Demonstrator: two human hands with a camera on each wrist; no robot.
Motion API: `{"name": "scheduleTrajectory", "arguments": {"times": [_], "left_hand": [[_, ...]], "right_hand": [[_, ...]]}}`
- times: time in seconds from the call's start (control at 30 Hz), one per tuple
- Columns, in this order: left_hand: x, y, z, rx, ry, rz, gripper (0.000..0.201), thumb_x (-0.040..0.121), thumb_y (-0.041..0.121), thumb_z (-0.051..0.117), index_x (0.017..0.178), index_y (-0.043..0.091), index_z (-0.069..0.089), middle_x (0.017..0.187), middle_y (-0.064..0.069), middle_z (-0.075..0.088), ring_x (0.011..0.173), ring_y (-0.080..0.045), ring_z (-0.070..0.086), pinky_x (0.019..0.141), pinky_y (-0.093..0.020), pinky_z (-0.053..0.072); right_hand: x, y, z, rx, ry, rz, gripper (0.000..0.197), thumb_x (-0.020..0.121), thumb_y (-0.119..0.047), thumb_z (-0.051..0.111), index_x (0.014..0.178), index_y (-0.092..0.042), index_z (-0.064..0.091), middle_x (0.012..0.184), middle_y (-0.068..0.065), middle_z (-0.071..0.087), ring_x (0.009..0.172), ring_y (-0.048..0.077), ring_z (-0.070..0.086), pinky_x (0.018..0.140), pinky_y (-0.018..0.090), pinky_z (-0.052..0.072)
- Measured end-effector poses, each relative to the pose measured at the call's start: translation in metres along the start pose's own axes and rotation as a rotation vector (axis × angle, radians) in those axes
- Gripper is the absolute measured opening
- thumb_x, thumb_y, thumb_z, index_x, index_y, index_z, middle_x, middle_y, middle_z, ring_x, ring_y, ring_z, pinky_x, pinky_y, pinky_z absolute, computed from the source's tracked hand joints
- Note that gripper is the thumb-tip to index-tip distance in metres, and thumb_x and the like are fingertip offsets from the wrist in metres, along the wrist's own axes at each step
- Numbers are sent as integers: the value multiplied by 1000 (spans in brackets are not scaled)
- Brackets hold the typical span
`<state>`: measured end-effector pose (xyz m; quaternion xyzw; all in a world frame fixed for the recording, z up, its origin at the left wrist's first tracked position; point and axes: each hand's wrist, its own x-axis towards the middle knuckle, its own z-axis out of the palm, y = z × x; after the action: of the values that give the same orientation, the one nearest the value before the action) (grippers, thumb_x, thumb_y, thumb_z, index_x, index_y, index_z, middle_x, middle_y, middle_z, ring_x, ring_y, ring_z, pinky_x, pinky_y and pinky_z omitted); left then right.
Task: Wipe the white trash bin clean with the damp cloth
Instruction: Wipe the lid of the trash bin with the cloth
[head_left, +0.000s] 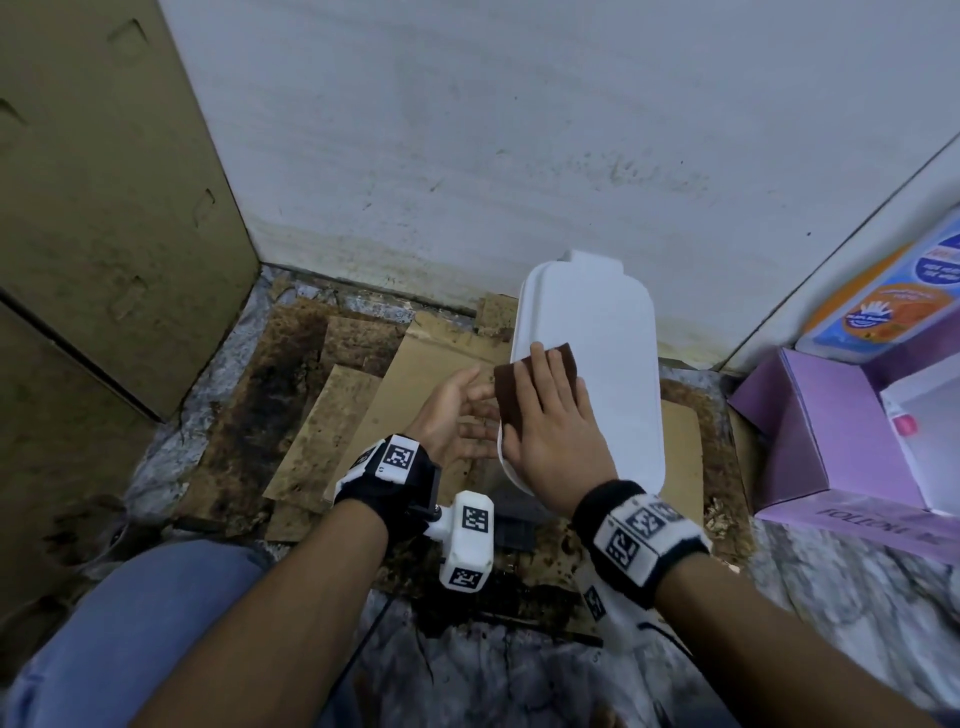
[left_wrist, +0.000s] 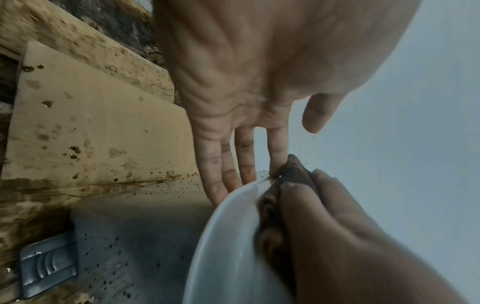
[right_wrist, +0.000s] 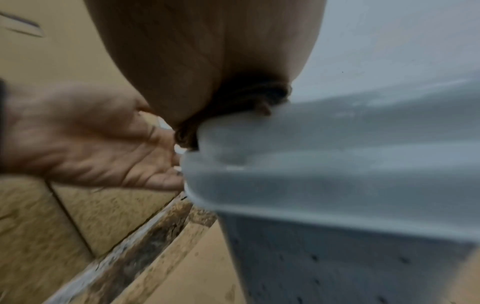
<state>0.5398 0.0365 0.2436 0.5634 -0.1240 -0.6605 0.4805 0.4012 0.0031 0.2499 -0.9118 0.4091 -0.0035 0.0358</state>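
The white trash bin (head_left: 613, 364) stands against the wall with its lid closed. A dark brown cloth (head_left: 540, 361) lies on the lid's left edge. My right hand (head_left: 550, 410) presses flat on the cloth with straight fingers, and the cloth folds over the rim (left_wrist: 288, 181). My left hand (head_left: 480, 410) is open, palm up, its fingertips (left_wrist: 221, 191) touching the lid's left rim beside the cloth. In the right wrist view the cloth (right_wrist: 246, 96) sits under my palm at the lid's (right_wrist: 337, 164) corner. Dark specks dot the bin's side (left_wrist: 130, 246).
Stained cardboard sheets (head_left: 415, 374) cover the dirty floor left of the bin. A tall cardboard box (head_left: 104, 208) stands at the left, a purple box (head_left: 810, 431) at the right. The bin's foot pedal (left_wrist: 49, 267) sticks out low in front. My knee (head_left: 130, 623) is lower left.
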Motion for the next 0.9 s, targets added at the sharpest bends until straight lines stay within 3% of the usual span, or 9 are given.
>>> {"name": "scheduleTrajectory", "arguments": {"times": [0.07, 0.2, 0.33, 0.53, 0.73, 0.9], "left_hand": [[1, 0, -1, -5, 9, 2, 54, 102, 47, 31, 119, 10, 67, 100, -12, 59, 82, -26, 58, 75, -37, 51], [1, -2, -4, -8, 0, 10, 54, 103, 46, 28, 123, 13, 66, 101, -14, 60, 88, -29, 59, 81, -40, 52], [1, -3, -1, -10, -6, 19, 48, 103, 45, 31, 110, 17, 69, 100, -15, 61, 94, -32, 60, 87, -44, 52], [-2, -3, 12, 31, 0, 46, 44, 101, 44, 37, 117, 17, 68, 108, -16, 63, 96, -29, 60, 81, -39, 54], [-5, -3, 20, 110, 14, 109, 39, 99, 41, 46, 122, 17, 66, 105, -13, 64, 93, -26, 62, 75, -36, 54], [-8, -4, 22, 230, 67, 182, 34, 94, 43, 57, 115, 19, 69, 106, -7, 71, 95, -25, 69, 82, -39, 56]], "right_hand": [[-18, 2, 6, -15, 30, -51, 69, 89, -41, 26, 149, -7, 27, 159, 13, 16, 148, 28, 12, 117, 46, 16], [-48, 22, 7, -73, 28, -127, 64, 95, -37, 26, 152, -9, 18, 161, 9, 10, 149, 23, 7, 120, 42, 13], [-69, 60, 6, -47, 17, -122, 61, 97, -32, 29, 153, -12, 14, 161, 6, 11, 149, 21, 10, 116, 40, 16], [-82, 94, 7, 91, 68, -99, 61, 97, -24, 40, 152, -15, 15, 161, 1, 9, 149, 15, 4, 119, 39, 13], [-90, 102, 12, 303, 146, -47, 65, 93, -4, 52, 150, -14, 23, 160, 1, 13, 149, 14, 4, 119, 49, 19], [-92, 97, 12, 496, 179, 4, 59, 96, -2, 47, 148, -19, 26, 159, -6, 14, 148, 5, 2, 121, 31, 11]]}}
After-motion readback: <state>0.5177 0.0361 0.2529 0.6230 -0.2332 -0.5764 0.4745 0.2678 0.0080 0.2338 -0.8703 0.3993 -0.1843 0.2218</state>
